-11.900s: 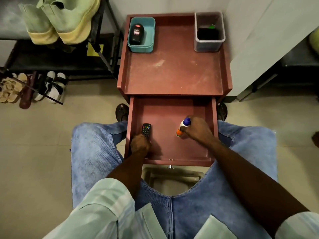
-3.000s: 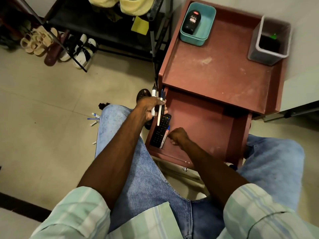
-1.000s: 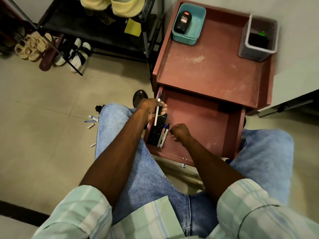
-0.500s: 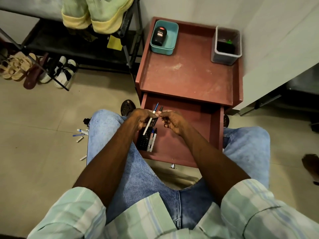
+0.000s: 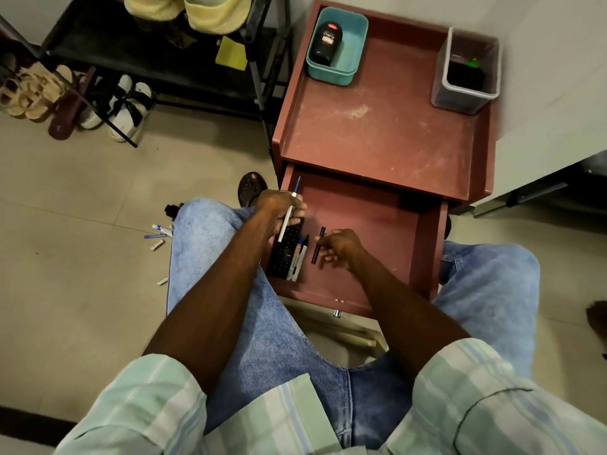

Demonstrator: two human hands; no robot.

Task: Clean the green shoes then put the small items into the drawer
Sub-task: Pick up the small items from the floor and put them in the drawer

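Left hand grips white pen over open drawer; right hand pinches black pen right of remote.

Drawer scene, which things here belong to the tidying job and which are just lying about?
Job: drawer; black pen in right hand; white pen in left hand; remote; markers; green shoes.

Lying about: sandals; teal tray; grey bin.
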